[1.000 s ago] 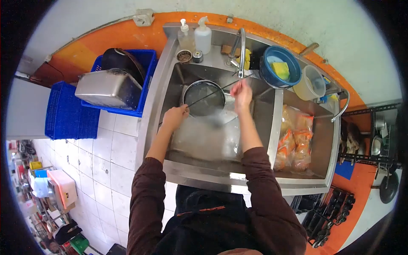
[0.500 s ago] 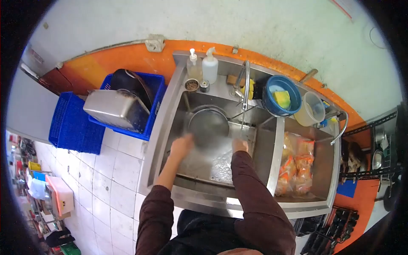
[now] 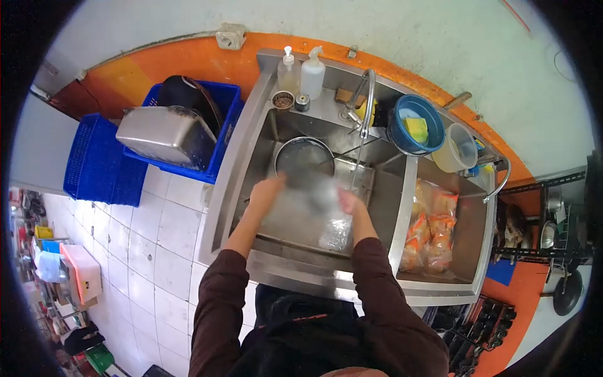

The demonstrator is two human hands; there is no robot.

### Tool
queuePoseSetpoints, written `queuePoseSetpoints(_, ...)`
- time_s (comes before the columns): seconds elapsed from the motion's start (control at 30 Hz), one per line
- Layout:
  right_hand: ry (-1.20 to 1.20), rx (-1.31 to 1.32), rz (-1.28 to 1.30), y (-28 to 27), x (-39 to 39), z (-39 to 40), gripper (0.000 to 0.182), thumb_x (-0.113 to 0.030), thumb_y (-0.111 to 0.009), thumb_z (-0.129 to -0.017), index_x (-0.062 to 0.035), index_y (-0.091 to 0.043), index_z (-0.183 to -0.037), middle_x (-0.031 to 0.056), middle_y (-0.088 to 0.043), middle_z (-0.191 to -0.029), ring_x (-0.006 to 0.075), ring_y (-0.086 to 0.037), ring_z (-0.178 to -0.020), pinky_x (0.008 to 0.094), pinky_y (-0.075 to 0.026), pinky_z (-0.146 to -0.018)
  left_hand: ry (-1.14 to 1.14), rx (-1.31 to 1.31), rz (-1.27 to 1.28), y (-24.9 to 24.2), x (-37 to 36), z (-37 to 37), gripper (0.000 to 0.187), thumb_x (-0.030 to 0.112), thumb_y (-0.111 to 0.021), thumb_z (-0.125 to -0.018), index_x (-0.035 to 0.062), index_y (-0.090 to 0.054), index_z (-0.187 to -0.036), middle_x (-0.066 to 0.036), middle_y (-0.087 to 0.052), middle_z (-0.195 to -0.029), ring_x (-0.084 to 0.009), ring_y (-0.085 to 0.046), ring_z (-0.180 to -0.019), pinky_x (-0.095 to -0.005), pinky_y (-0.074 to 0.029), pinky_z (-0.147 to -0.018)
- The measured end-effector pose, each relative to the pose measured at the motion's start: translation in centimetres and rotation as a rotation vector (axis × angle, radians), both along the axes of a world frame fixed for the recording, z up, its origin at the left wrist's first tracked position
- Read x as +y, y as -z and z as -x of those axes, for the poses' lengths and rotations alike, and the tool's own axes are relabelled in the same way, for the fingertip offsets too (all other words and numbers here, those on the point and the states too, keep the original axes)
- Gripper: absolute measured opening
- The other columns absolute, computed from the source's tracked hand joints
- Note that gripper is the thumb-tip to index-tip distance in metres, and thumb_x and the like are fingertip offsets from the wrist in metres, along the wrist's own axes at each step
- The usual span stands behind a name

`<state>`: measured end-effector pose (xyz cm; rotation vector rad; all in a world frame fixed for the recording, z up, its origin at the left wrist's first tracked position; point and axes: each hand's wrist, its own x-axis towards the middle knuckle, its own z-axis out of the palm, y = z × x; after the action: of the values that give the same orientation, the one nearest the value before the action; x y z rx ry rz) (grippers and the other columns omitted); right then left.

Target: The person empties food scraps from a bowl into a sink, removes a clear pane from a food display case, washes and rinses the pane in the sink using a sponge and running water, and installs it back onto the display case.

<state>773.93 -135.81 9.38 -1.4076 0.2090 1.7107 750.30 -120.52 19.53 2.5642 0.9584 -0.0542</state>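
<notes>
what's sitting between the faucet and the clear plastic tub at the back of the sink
In the head view, a blue bowl holding a yellow sponge sits between the faucet and the tub.

White wall [image 3: 408,31], orange band [image 3: 176,66], white tiled counter [image 3: 166,232].

Both hands are working inside the sink [image 3: 254,135], the left hand [image 3: 267,188] and the right hand [image 3: 349,201] gripping a blurred metal thing between them, just in front of the round strainer [image 3: 304,157]. Water is running from the faucet [image 3: 366,100] behind the strainer. Right of the sink, orange bags [image 3: 430,229] are lying in the second basin.
</notes>
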Motion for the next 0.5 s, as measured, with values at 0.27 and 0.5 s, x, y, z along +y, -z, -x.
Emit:
queuePoseSetpoints(0.27,0.720,0.066,-0.157,-6.2,-0.5,3.0,0.016,-0.015,-0.042,-0.089,-0.0032,-0.054,-0.086,0.0031,-0.053,-0.072,0.0089,-0.050,-0.055,0.0148,-0.046,-0.046,0.017,0.046,0.000,-1.4,-0.7,0.1,0.022,0.018,-0.055,-0.077,0.0109,-0.049,-0.097,-0.013,-0.061,-0.074,-0.0325,-0.059,-0.072,-0.0427,-0.047,-0.064)
queuePoseSetpoints(0.5,-0.069,-1.284,-0.099,-7.9,-2.1,-2.1,0.051,-0.044,-0.047,-0.083,-0.0012,-0.057,-0.059,0.0111,-0.051,-0.048,0.0219,-0.048,-0.041,0.0372,-0.037,-0.045,0.143,-0.194,0.291,-2.5,0.8,6.3,0.021,0.013,-0.053,-0.076,0.0060,-0.055,-0.096,-0.012,-0.062,-0.082,-0.0302,-0.059,-0.078,-0.0386,-0.046,-0.069)
